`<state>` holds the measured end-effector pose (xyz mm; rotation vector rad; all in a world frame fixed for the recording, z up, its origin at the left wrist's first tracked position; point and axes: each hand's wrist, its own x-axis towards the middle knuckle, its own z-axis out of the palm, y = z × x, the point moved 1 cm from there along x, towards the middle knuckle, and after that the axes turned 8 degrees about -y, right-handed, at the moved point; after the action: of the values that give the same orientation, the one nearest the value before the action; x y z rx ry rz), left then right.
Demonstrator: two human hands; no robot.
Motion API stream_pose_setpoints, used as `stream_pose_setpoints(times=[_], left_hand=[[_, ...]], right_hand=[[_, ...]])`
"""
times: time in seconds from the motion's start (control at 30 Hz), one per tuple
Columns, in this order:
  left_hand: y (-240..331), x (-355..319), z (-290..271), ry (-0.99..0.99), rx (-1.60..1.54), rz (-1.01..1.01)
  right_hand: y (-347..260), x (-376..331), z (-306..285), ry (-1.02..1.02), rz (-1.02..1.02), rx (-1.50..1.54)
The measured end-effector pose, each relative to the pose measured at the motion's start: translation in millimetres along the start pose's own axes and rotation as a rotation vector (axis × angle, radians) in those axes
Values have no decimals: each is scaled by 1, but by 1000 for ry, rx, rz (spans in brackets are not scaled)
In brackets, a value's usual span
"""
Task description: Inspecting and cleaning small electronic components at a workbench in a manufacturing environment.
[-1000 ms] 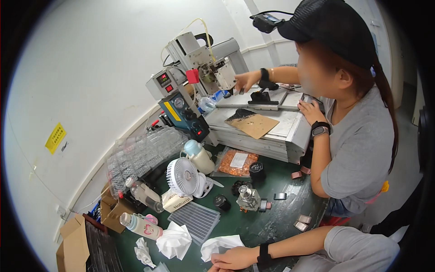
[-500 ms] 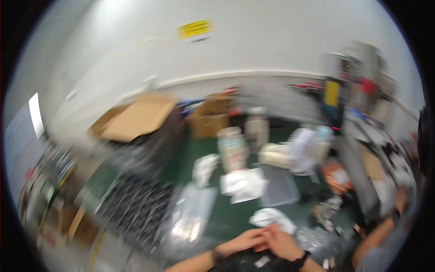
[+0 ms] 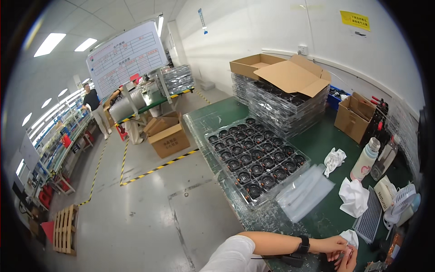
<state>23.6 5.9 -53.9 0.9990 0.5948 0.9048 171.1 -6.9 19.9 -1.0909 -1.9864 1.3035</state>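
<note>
My left hand [image 3: 330,245], with a black band at the wrist, meets my right hand [image 3: 347,261] above the table near the lower right. The fingers of both are bent and pressed together at the tips. Something small and pale may be between them, too small to make out. Just behind the fingertips is a white crumpled tissue [image 3: 350,236]. Left of the hands lie flat clear plastic bags [image 3: 303,194]. Beyond those, a clear tray holds rows of round black parts [image 3: 257,170].
Stacked wrapped trays [image 3: 285,109] carry open cardboard on top. A small carton [image 3: 355,119], a pale bottle [image 3: 365,159], white paper [image 3: 354,197], a grey mesh sheet [image 3: 370,217] and a white fan [image 3: 401,199] line the right. A carton [image 3: 168,140] sits on the floor; a person [image 3: 92,105] stands far left.
The view has swung left, bringing in the floor and whiteboard and shifting my hands toward the lower right of the picture. My fingers are together in both frames.
</note>
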Motion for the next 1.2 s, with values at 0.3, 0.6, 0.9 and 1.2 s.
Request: stream_pose_setpoints(times=[0.3,0.6,0.9,1.2], left_hand=[[-16,8,1,29,170,288],[-3,1,9,25,188,273],[-8,5,16,-7,226,258],[-11,8,14,57,196,370]], right_hand=[[13,-3,-9,-81,60,92],[9,0,-8,-120,64,137],[11,0,-15,-84,61,147],[8,-1,-17,-88,126,177]])
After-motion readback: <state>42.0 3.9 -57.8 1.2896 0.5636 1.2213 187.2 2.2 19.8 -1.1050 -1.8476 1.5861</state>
